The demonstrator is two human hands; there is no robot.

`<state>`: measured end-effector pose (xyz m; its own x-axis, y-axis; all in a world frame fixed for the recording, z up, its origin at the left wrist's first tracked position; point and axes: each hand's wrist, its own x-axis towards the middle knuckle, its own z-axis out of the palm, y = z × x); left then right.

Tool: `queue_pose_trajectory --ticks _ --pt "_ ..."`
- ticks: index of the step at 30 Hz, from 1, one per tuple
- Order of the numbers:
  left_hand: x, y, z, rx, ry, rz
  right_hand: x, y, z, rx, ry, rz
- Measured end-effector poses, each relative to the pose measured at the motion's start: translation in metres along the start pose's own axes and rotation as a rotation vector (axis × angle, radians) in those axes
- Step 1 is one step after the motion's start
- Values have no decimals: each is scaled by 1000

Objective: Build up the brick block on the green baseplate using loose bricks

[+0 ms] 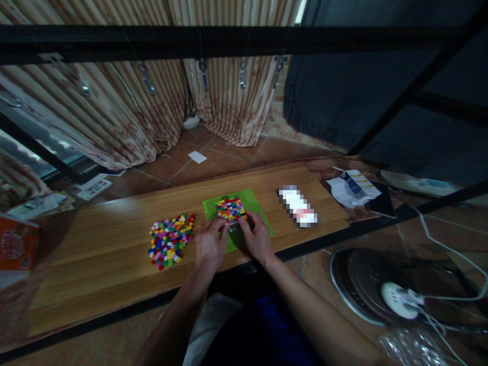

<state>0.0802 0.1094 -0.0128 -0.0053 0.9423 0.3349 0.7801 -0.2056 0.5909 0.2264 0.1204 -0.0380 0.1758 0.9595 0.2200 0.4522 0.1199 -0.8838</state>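
A rectangular block of multicoloured toy bricks (231, 209) sits over the green studded baseplate (253, 203), with a dark strip along its near edge. Whether it is fixed to the plate or lifted off it, I cannot tell. My left hand (211, 243) pinches at the block's near left corner, thumb and fingers closed. At the near right corner, my right hand (259, 237) grips with its thumb in front and fingers curled along the side. Just left of my left hand lies a loose pile of small coloured bricks (170, 241).
The wooden board (102, 249) carries a pixelated white object (298, 206) at right. A black bar (229, 40) with hanging clips crosses ahead. Papers (354, 188) lie beyond the right end. A power strip (398, 300) with cables sits lower right; an orange box (17, 244) stands left.
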Motion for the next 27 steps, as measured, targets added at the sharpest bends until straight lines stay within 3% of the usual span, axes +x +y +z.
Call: queue_pose_trajectory --ticks 7,19,27 --pt "7 0 -3 111 -31 85 0 2 0 -8 -1 -4" --pt "9 -2 3 120 40 52 -1 -5 3 -47 -6 16" --pt "7 -6 8 110 58 47 8 -16 12 -113 -23 137"
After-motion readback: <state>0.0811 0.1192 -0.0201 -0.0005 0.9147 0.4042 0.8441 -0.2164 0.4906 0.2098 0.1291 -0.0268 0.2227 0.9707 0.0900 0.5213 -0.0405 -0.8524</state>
